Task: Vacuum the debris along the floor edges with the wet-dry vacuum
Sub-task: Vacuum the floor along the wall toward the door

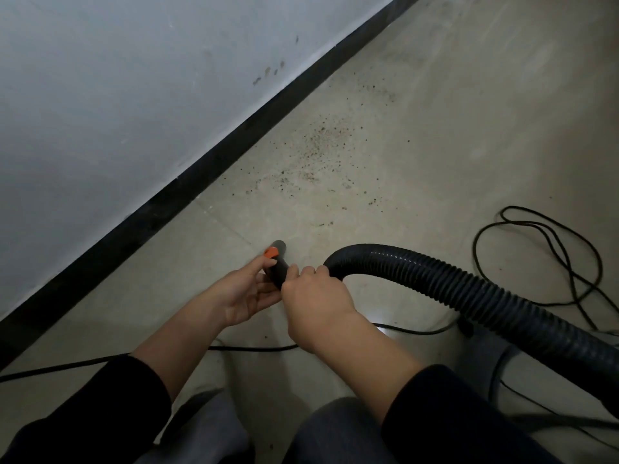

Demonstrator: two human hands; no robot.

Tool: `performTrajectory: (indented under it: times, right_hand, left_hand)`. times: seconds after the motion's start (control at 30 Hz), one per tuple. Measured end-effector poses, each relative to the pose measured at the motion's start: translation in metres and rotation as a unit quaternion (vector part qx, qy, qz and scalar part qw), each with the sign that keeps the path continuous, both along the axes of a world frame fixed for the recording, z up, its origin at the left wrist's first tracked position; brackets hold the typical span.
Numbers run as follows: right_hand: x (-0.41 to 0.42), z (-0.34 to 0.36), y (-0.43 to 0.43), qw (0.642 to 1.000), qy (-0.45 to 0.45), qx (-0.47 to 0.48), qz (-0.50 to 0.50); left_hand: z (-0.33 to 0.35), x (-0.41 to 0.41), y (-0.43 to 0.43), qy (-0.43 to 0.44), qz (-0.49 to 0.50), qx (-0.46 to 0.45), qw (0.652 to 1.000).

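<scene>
A black ribbed vacuum hose (469, 283) arcs from the lower right to a short dark nozzle (278, 259) with an orange tab, pointing at the floor. My right hand (315, 296) grips the hose end just behind the nozzle. My left hand (246, 293) cups the nozzle from the left, thumb near the orange tab. Dark gritty debris (318, 152) is scattered on the beige floor ahead of the nozzle, close to the black baseboard (214, 162).
A pale wall (117, 78) runs diagonally on the left above the baseboard. A thin black power cord loops on the floor at right (536, 249) and another stretch crosses under my arms (251, 348). My knees (335, 430) fill the bottom edge.
</scene>
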State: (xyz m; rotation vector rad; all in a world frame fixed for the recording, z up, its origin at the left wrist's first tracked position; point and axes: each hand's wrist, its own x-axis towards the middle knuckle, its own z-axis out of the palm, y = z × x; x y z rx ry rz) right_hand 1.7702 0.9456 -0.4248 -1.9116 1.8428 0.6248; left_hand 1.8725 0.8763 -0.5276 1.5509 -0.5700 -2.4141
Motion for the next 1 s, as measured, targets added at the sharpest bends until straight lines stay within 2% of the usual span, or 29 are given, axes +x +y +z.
performTrajectory:
  times: [0.17,0.7,1.0]
  right_hand:
    - [-0.003,0.005,0.003,1.000,-0.015,0.006,-0.025]
    - [-0.027,-0.009,-0.040,0.995,0.022,0.025,-0.098]
    - [-0.043,-0.013,-0.053,0.989,0.027,0.032,-0.142]
  left_hand:
    - [0.002,-0.005,0.001,-0.002,-0.018,-0.001,1.000]
    - [-0.002,-0.058,-0.035,-0.003,-0.074,-0.043,0.996]
    - [-0.013,-0.081,-0.050,0.012,-0.069,-0.040,0.997]
